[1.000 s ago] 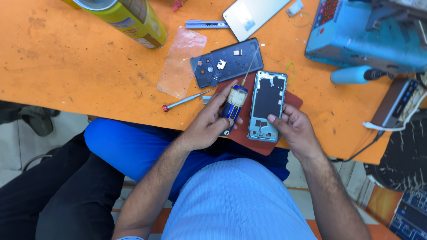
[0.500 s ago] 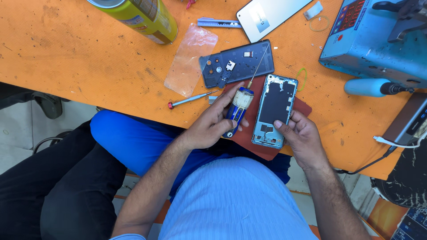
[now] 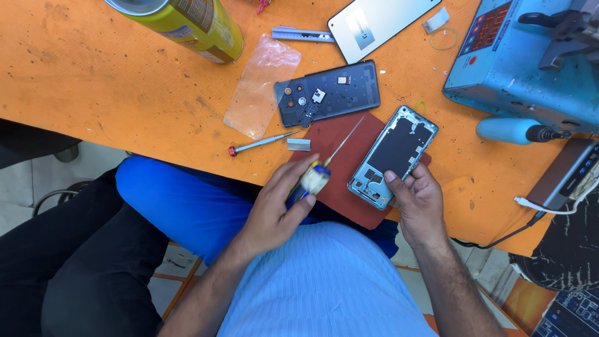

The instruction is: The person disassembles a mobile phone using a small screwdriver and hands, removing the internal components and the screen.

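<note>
My left hand [image 3: 274, 212] grips a small blue, yellow and white glue tube [image 3: 310, 180]. Its long thin needle tip [image 3: 346, 138] points up and to the right over a dark red mat [image 3: 331, 140]. A stripped phone frame [image 3: 394, 153] lies tilted on that mat. My right hand [image 3: 417, 200] holds its lower end, with the thumb on the bottom edge. The needle tip is a little left of the frame and does not touch it. A dark back cover [image 3: 337, 93] with small parts on it lies just above the mat.
On the orange table [image 3: 93, 93] lie a red-tipped screwdriver [image 3: 259, 143], a small metal piece [image 3: 298, 145], a clear plastic film [image 3: 262, 87], a yellow spray can [image 3: 187, 22], a white phone panel [image 3: 374, 22] and a blue machine [image 3: 524, 56] with a blue-handled tool [image 3: 511, 131].
My left hand has drawn the glue tube back from beside the phone frame toward my body. My right hand stays on the frame.
</note>
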